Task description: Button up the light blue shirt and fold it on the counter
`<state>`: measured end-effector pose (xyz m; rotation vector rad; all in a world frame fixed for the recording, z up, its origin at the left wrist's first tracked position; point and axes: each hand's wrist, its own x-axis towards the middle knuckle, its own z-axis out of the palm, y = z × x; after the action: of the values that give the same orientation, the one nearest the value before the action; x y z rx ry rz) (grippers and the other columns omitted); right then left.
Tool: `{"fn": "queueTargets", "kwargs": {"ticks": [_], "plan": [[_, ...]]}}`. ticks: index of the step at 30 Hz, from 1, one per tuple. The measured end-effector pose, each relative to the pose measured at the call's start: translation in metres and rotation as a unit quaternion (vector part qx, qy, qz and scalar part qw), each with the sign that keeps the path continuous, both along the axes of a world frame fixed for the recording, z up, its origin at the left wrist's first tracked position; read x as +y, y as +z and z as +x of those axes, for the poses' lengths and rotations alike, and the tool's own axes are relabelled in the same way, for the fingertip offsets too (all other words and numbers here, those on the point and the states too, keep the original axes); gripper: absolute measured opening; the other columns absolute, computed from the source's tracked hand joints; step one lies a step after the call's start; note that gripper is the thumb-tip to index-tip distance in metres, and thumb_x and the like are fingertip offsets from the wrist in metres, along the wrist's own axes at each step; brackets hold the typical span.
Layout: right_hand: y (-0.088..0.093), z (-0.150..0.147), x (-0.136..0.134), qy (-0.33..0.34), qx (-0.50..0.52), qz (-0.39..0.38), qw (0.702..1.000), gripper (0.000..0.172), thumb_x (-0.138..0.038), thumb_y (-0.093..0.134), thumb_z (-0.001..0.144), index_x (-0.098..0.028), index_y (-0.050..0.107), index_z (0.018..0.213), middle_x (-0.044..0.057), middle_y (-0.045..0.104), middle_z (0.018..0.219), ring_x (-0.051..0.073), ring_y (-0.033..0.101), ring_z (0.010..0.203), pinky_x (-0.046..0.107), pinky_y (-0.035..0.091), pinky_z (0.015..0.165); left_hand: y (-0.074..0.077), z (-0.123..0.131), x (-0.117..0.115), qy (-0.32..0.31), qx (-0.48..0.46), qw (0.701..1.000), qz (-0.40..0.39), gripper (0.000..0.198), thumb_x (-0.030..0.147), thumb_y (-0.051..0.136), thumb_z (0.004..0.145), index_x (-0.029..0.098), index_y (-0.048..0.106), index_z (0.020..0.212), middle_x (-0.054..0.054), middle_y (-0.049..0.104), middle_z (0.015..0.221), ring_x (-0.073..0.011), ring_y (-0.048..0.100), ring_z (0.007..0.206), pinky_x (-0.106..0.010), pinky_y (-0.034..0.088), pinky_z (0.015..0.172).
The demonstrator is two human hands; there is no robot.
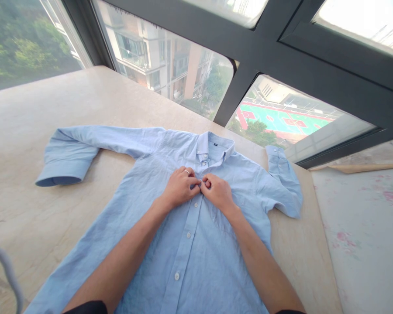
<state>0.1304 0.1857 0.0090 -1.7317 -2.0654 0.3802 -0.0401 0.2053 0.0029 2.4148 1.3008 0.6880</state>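
A light blue button-up shirt point(144, 209) lies front side up, its collar point(203, 146) pointing toward the window. White buttons run down the placket point(183, 253); below my hands several are fastened. On the upper placket, just under the collar, my left hand point(182, 185) pinches the cloth edge and wears a ring. Close beside it, fingertips nearly meeting, my right hand point(218, 189) also pinches the placket with curled fingers. Whatever button sits between the fingertips is hidden. The left-side sleeve point(118, 137) stretches outward and bends at its cuff point(60, 172); the other sleeve point(283, 185) is folded back.
The shirt rests on a beige marble-look ledge point(85, 100). Dark window frames point(245, 83) slant over its far edge. A floral-patterned wall point(367, 231) borders the right side. A grey cable point(6, 266) curves in at the lower left.
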Motion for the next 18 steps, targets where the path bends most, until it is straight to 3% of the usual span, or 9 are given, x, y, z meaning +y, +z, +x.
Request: {"fn": "queueTargets", "kwargs": {"ticks": [7, 12, 18], "plan": [[-0.001, 0.012, 0.004, 0.024, 0.104, -0.04, 0.993, 0.011, -0.024, 0.058, 0.079, -0.02, 0.066, 0.085, -0.005, 0.057, 0.063, 0.01, 0.049, 0.054, 0.022, 0.036, 0.057, -0.003, -0.004, 0.002, -0.041, -0.015, 0.999, 0.001, 0.021, 0.021, 0.062, 0.081, 0.027, 0.078, 0.092, -0.006, 0.064, 0.095, -0.0214, 0.054, 0.093, -0.036, 0.043, 0.082], [-0.007, 0.023, 0.009, 0.021, 0.229, -0.083, 0.97, 0.019, -0.032, 0.059, 0.08, -0.018, 0.066, 0.091, -0.003, 0.059, 0.066, 0.011, 0.05, 0.054, 0.023, 0.042, 0.056, -0.001, -0.006, 0.001, -0.069, -0.017, 0.997, -0.01, 0.019, 0.021, 0.063, 0.078, 0.027, 0.078, 0.087, -0.005, 0.065, 0.1, -0.0208, 0.055, 0.094, -0.037, 0.042, 0.084], [-0.012, 0.022, 0.009, 0.003, 0.192, -0.013, 0.981, 0.018, -0.031, 0.06, 0.082, -0.018, 0.066, 0.092, -0.002, 0.06, 0.07, 0.01, 0.049, 0.053, 0.025, 0.045, 0.061, 0.004, -0.004, -0.001, -0.065, 0.0, 0.998, -0.012, 0.017, 0.021, 0.06, 0.081, 0.026, 0.076, 0.088, -0.006, 0.065, 0.105, -0.0217, 0.055, 0.097, -0.037, 0.041, 0.086]]}}
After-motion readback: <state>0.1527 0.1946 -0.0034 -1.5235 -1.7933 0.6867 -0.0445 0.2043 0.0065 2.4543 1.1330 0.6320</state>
